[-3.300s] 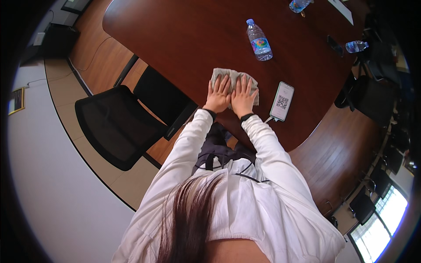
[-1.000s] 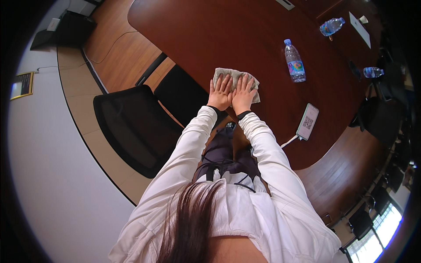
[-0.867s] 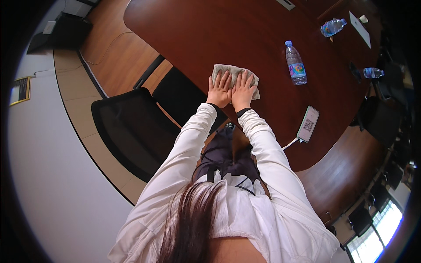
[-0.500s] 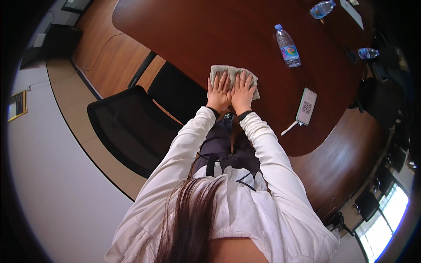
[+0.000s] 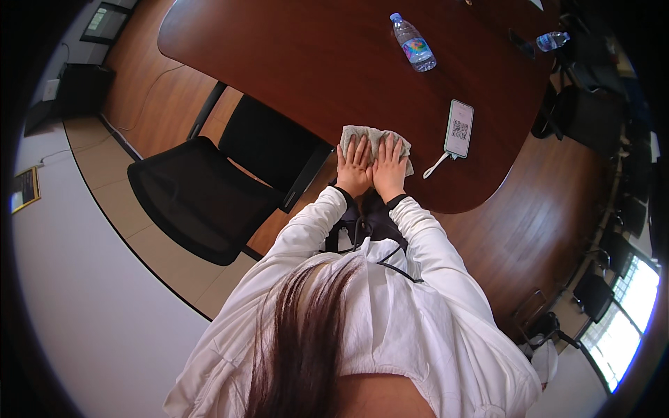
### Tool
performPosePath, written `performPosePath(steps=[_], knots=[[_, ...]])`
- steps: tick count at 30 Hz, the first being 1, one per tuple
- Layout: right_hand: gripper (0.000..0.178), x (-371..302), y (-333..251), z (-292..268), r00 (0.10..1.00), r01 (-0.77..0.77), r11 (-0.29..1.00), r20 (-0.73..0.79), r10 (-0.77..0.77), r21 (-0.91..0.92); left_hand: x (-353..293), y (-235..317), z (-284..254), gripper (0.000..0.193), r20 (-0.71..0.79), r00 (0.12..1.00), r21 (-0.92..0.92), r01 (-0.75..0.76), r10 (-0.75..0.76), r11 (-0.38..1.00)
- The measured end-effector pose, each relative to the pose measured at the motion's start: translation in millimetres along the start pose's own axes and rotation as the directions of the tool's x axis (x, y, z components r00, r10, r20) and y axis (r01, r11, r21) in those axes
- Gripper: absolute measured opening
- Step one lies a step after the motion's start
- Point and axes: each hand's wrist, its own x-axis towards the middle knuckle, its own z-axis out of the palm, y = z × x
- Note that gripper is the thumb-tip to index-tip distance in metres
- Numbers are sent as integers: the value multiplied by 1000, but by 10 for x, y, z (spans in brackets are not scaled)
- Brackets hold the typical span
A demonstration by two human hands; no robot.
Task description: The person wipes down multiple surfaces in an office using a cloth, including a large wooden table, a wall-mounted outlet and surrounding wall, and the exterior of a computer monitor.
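Note:
A folded light grey cloth (image 5: 374, 134) lies on the near edge of the dark reddish-brown table (image 5: 306, 66). My left hand (image 5: 355, 167) presses flat on its left part, fingers stretched out. Beside it, thumbs close together, my right hand (image 5: 389, 169) rests flat on the cloth's right part with its fingers spread. Neither hand is wrapped around anything. To the right of the cloth lies a phone (image 5: 458, 130) with a square code on its lit screen; a white strap (image 5: 436, 166) trails from its lower end.
A clear plastic water bottle (image 5: 414, 45) lies farther back on the table, and another bottle (image 5: 552, 41) is near the far right edge. At my left, a black mesh chair (image 5: 198, 198) stands against the table side. More dark chairs (image 5: 594, 296) line the right wall.
My view has shifted right along the table edge. Both hands and the cloth have moved right, nearer the phone and the table's rounded corner. The hands stay flat on the cloth.

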Motion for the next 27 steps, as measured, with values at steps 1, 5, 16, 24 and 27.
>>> performPosePath(steps=[1, 5, 16, 24, 27], knots=[[62, 14, -6, 1, 1000, -2, 1000, 3, 3, -5, 12, -19, -2, 61, 16, 1000, 11, -4, 4, 1000], [62, 202, 31, 15, 999, -36, 999, -9, 36, -36, 237, -65, 12, 61, 23, 1000, 38, -22, 21, 999], [66, 1222, 627, 120, 965, -263, 965, 24, 263, 0, 1639, -27, 207, 60, 128, 975, 38, -187, 181, 982], [59, 1999, 164, -67, 991, -131, 984, -25, 135, 119, 1932, -738, -13, 61, 113, 994, 72, 9, -17, 997], [59, 1962, -249, -230, 1000, -5, 995, 24, 3, 100, 1564, -1009, -205, 62, 82, 988, 97, 123, -131, 988]])
